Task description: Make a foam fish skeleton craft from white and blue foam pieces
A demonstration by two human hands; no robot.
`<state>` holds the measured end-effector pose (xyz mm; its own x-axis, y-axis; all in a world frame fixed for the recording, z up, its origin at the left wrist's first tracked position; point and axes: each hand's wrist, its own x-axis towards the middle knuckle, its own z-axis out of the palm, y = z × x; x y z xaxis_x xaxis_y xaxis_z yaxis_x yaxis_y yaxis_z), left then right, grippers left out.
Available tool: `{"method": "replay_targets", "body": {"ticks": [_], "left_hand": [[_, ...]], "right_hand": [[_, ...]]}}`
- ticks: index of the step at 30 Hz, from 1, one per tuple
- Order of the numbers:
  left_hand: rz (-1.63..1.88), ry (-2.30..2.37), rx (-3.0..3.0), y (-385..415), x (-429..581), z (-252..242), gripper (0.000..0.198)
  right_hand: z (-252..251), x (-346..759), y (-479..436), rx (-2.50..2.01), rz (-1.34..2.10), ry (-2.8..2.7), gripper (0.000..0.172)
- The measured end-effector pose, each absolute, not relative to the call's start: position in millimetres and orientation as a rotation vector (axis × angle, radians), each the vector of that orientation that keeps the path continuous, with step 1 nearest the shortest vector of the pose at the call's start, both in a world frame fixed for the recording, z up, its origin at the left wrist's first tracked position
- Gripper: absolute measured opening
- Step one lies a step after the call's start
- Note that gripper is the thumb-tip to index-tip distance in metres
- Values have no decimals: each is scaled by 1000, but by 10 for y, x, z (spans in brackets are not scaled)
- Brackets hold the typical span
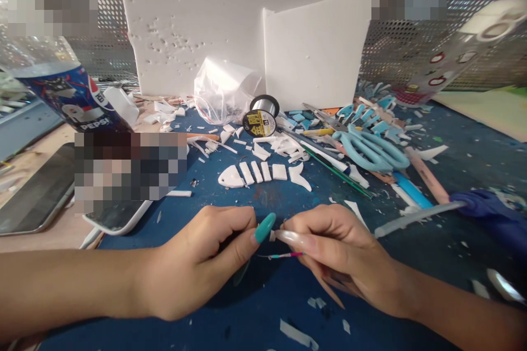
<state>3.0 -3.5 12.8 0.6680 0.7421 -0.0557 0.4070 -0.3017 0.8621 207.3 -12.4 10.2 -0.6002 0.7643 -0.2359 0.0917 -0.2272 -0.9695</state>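
My left hand (201, 260) and my right hand (333, 247) meet low over a blue work mat (263, 307), both closed in a pinch. Between the fingertips sits a tiny white piece (272, 235), and a thin pink and blue striped stick (282, 255) runs under the right fingers. Which hand carries the white piece I cannot tell. Just beyond the hands lies a white foam fish (263, 173) cut into several segments.
Light blue scissors (370, 149), a spool of fishing line (261, 115), a clear plastic bag (222, 90) and foam scraps lie farther back. White foam blocks (247, 16) stand behind. A Pepsi bottle (69, 93) and phones (37, 192) sit left, a glue gun (473, 208) right.
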Motion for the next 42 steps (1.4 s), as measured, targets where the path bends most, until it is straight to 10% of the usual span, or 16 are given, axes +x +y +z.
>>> {"method": "replay_targets", "body": {"ticks": [42], "left_hand": [[852, 998, 1745, -37, 12, 74, 31]], "right_hand": [[58, 2013, -79, -886, 1755, -1399, 32]]}}
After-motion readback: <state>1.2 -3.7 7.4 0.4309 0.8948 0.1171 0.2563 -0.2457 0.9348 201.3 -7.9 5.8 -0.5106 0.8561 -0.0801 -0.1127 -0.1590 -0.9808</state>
